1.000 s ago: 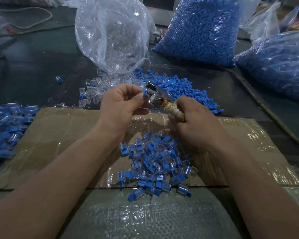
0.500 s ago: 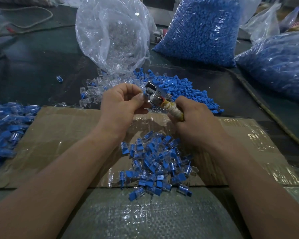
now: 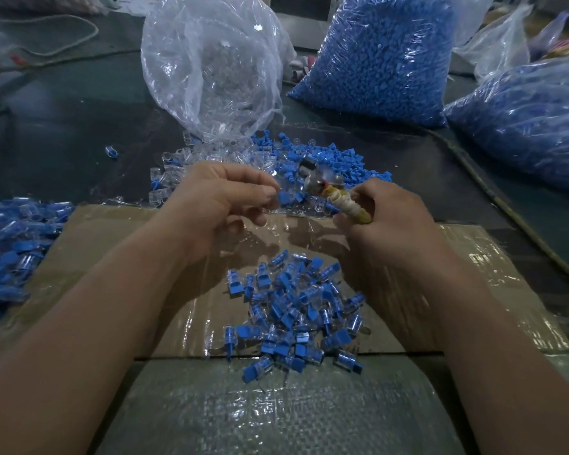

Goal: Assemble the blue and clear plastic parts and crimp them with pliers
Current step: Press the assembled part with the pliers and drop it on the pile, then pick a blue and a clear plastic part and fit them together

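left hand (image 3: 224, 198): pinching small blue part (image 3: 284, 197) | right hand (image 3: 388, 224): curled tight round pliers (image 3: 321, 182) | pile of blue parts (image 3: 293, 310): below, on cardboard (image 3: 112, 244)

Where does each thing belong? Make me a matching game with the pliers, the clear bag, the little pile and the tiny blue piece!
Things:
1. pliers
2. clear bag
3. pile of joined pieces
4. small blue piece

Places:
A. on the cardboard, between the forearms
B. pinched by the left hand
C. gripped by the right hand
D. at the back, beside the big blue bag

Pairs: 1-C, 2-D, 3-A, 4-B
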A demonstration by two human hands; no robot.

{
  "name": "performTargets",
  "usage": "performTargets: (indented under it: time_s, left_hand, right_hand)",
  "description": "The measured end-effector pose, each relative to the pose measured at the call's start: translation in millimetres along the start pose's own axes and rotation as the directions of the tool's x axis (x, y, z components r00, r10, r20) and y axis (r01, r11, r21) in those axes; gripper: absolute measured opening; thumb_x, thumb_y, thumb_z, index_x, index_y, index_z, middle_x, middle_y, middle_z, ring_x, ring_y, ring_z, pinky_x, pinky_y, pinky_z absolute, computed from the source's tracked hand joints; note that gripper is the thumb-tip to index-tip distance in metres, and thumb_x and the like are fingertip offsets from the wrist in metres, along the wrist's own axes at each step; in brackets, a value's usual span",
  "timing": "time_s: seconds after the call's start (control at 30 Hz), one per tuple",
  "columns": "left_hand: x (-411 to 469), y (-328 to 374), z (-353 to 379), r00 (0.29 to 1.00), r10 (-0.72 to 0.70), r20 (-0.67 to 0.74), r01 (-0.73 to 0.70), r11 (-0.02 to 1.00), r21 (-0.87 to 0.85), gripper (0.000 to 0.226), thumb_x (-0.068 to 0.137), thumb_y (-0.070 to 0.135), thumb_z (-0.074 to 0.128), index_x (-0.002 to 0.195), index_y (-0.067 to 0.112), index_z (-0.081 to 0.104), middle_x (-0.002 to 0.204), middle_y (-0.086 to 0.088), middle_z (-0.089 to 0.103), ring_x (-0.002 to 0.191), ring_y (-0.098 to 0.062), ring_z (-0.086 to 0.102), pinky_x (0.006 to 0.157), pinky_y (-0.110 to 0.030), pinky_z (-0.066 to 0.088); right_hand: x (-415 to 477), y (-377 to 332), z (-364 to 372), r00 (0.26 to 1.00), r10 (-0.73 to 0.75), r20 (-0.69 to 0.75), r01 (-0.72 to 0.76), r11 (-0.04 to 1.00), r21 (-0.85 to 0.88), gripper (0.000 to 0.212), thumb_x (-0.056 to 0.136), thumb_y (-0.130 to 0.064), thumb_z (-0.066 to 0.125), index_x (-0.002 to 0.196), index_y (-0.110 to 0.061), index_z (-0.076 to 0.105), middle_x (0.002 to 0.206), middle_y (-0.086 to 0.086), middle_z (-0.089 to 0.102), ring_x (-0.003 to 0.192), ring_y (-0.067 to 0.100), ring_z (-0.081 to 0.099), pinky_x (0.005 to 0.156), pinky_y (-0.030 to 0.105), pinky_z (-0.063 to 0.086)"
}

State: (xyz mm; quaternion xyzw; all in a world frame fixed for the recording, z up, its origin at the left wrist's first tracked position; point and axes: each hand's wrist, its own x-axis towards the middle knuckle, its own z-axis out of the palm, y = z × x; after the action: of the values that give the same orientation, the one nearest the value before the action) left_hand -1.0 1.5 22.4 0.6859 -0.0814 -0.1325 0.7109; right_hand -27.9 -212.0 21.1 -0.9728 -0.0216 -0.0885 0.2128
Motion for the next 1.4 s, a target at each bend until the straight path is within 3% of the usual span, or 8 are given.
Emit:
performTargets:
  time_s: [0.23, 0.5, 0.63, 0.73, 0.87, 0.97, 1.13, 1.4]
  left_hand:
    - [-5, 6, -2, 0.897, -0.123, 0.425, 0.045, 0.981, 0.190, 0.018, 0.050, 0.025, 0.077, 0.065, 0.018, 0.072, 0.063, -0.004, 0.069, 0.038, -0.007, 0.044, 0.034, -0.013, 0.032]
    - [-6, 3, 0, 0.818, -0.132, 0.559, -0.010, 0.970, 0.242, 0.015, 0.060, 0.026, 0.076, 0.070, 0.014, 0.073, 0.066, -0.004, 0.070, 0.040, -0.005, 0.043, 0.035, -0.014, 0.031]
    - [-4, 3, -4, 0.886, -0.050, 0.461, -0.024, 0.988, 0.153, 0.015, 0.059, 0.029, 0.077, 0.068, 0.017, 0.074, 0.069, -0.004, 0.071, 0.039, -0.007, 0.042, 0.036, -0.016, 0.032]
    - [3, -3, -6, 0.994, 0.043, 0.098, -0.048, 0.998, 0.048, 0.007, 0.062, 0.022, 0.075, 0.068, 0.018, 0.073, 0.070, -0.004, 0.071, 0.041, -0.004, 0.047, 0.039, -0.014, 0.038]
    - [20, -20, -18, 0.835, 0.292, -0.466, -0.079, 0.903, 0.423, 0.013, 0.076, 0.006, 0.071, 0.083, 0.017, 0.071, 0.065, 0.008, 0.064, 0.056, -0.001, 0.055, 0.060, -0.017, 0.047]
    - [25, -26, -22, 0.820, 0.375, -0.433, -0.004, 0.760, 0.650, 0.029, 0.079, 0.003, 0.065, 0.106, 0.013, 0.068, 0.090, 0.001, 0.067, 0.076, -0.008, 0.057, 0.081, -0.023, 0.045]
    - [30, -31, -20, 0.919, 0.310, -0.243, 0.031, 0.557, 0.830, 0.044, 0.085, 0.014, 0.062, 0.129, 0.018, 0.054, 0.125, -0.010, 0.055, 0.110, -0.024, 0.052, 0.098, -0.035, 0.036]
    - [27, -30, -17, 0.953, 0.244, -0.179, 0.043, 0.475, 0.879, 0.035, 0.092, 0.018, 0.054, 0.127, 0.021, 0.056, 0.125, -0.010, 0.054, 0.117, -0.028, 0.047, 0.102, -0.044, 0.035]
  right_hand:
    - [0, -3, -7, 0.982, 0.076, 0.173, -0.076, 0.997, -0.010, 0.049, 0.058, -0.049, 0.079, 0.092, -0.029, 0.049, 0.081, -0.017, 0.047, 0.078, 0.009, 0.047, 0.065, 0.029, 0.036]
    - [0, -5, -8, 0.950, 0.105, 0.295, -0.100, 0.994, -0.031, 0.050, 0.058, -0.043, 0.081, 0.094, -0.030, 0.049, 0.083, -0.018, 0.047, 0.081, 0.008, 0.047, 0.068, 0.028, 0.036]
    - [0, -6, -9, 0.934, 0.083, 0.348, -0.082, 0.996, -0.018, 0.047, 0.059, -0.038, 0.081, 0.094, -0.029, 0.051, 0.084, -0.017, 0.049, 0.077, 0.000, 0.044, 0.063, 0.024, 0.034]
    - [0, -5, -10, 0.926, 0.091, 0.365, -0.080, 0.996, -0.047, 0.057, 0.058, -0.039, 0.081, 0.106, -0.026, 0.053, 0.089, -0.015, 0.048, 0.085, 0.007, 0.046, 0.073, 0.027, 0.035]
    - [0, -3, -10, 0.925, 0.068, 0.374, -0.037, 0.995, -0.088, 0.072, 0.056, -0.043, 0.081, 0.119, -0.024, 0.051, 0.098, -0.011, 0.044, 0.094, 0.010, 0.043, 0.078, 0.027, 0.034]
    - [0, 0, -12, 0.913, 0.048, 0.405, -0.008, 0.995, -0.101, 0.082, 0.056, -0.048, 0.080, 0.127, -0.026, 0.046, 0.103, -0.012, 0.040, 0.097, 0.008, 0.039, 0.080, 0.026, 0.032]
    - [0, 4, -16, 0.902, 0.034, 0.430, -0.007, 0.998, -0.065, 0.081, 0.058, -0.048, 0.079, 0.129, -0.028, 0.046, 0.105, -0.014, 0.042, 0.098, 0.007, 0.039, 0.076, 0.024, 0.031]
    - [0, 8, -16, 0.899, 0.042, 0.435, -0.034, 0.999, -0.027, 0.070, 0.063, -0.055, 0.070, 0.126, -0.032, 0.048, 0.101, -0.019, 0.042, 0.097, 0.005, 0.041, 0.070, 0.021, 0.032]
